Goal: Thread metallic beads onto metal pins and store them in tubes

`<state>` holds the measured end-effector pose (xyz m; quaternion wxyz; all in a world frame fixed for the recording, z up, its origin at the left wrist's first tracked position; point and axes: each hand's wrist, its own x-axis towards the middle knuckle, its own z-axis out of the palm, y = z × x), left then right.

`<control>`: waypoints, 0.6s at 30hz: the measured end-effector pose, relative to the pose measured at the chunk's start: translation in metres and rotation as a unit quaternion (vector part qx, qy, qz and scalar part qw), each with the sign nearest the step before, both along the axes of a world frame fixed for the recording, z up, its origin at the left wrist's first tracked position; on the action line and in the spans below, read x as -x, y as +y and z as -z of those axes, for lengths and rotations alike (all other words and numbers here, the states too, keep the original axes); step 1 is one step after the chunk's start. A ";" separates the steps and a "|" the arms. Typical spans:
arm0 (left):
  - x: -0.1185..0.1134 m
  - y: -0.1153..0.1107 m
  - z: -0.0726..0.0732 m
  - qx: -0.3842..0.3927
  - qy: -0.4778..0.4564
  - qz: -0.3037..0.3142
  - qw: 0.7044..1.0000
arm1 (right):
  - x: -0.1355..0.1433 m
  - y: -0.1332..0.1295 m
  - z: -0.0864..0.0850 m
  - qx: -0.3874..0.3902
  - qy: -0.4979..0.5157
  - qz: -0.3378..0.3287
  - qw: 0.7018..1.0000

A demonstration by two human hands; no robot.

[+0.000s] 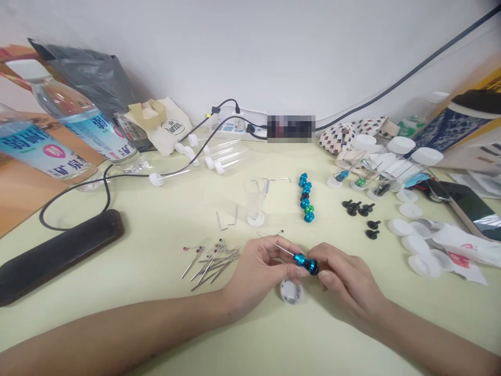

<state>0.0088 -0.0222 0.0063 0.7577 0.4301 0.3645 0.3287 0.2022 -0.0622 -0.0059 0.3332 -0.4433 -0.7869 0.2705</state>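
My left hand [264, 266] is closed round a blue metal handle [299, 259] with a thin metal rod [279, 246] sticking out toward the upper left. At the handle's black end [314, 267], the fingers of my right hand [348, 274] are bent and touch it. Just below the hands lies a white cap [291, 297] with small metal bits in it. Several metal rods [213, 266] are piled left of my left hand. A clear tube [254, 201] stands upright beyond, near L-shaped hex keys [221, 222]. Blue, green and black metal pieces [308, 186] form a row.
Black flanged parts [354, 207] and loose white caps [417, 244] lie at right, before capped tubes [381, 172] standing upright. Clear tubes [225, 154] lie at the back. A black case [62, 256], cable [74, 184] and water bottles [84, 122] are on the left.
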 end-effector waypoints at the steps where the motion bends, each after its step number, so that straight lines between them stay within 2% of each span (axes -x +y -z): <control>1: 0.000 0.000 0.000 0.003 -0.002 -0.001 1.000 | 0.000 0.000 -0.001 -0.002 -0.007 0.002 1.000; 6: 0.001 0.000 -0.001 0.016 0.002 0.016 1.000 | 0.003 0.000 0.000 -0.028 -0.033 0.028 0.999; 13: 0.002 0.002 -0.001 0.004 -0.009 0.011 1.000 | 0.003 -0.001 0.003 -0.049 0.018 0.032 0.998; 18: 0.001 0.005 0.000 0.028 -0.019 0.011 0.999 | 0.005 0.001 0.006 -0.117 0.015 0.045 0.992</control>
